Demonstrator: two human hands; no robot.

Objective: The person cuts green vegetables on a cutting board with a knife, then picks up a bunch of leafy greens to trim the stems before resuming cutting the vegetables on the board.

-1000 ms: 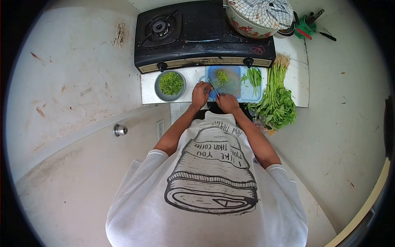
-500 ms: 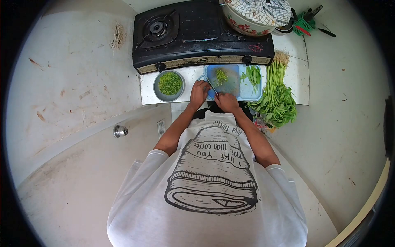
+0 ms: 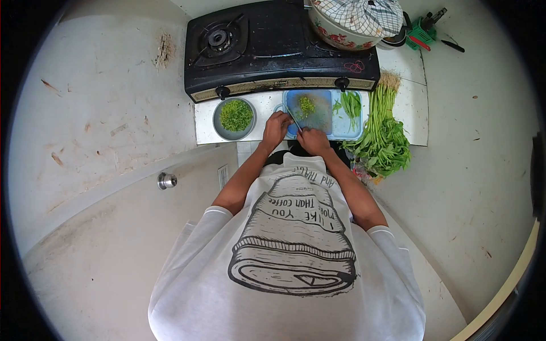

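My right hand (image 3: 313,140) is closed around a kitchen knife (image 3: 295,121), its blade slanting up and left over the blue cutting board (image 3: 325,105). My left hand (image 3: 276,128) lies at the board's left edge, fingers bunched close to the blade; what they pinch is hidden. A small heap of chopped greens (image 3: 306,107) sits on the board beyond the knife. To the right, several whole green leaves (image 3: 351,107) rest on the lighter part of the board. Left of my hands stands a grey bowl (image 3: 216,126) filled with finely chopped greens (image 3: 236,115).
A black two-burner stove (image 3: 273,57) spans the counter behind the board. On it stands a flowered pot (image 3: 341,40) under a checked cloth (image 3: 369,16). A large bundle of leafy stems (image 3: 384,133) overhangs the counter (image 3: 418,122) at right. A green basket (image 3: 420,37) holds utensils.
Both hands and the knife stay in nearly the same place, with only a very slight shift of the blade. The greens and bowl look unchanged.
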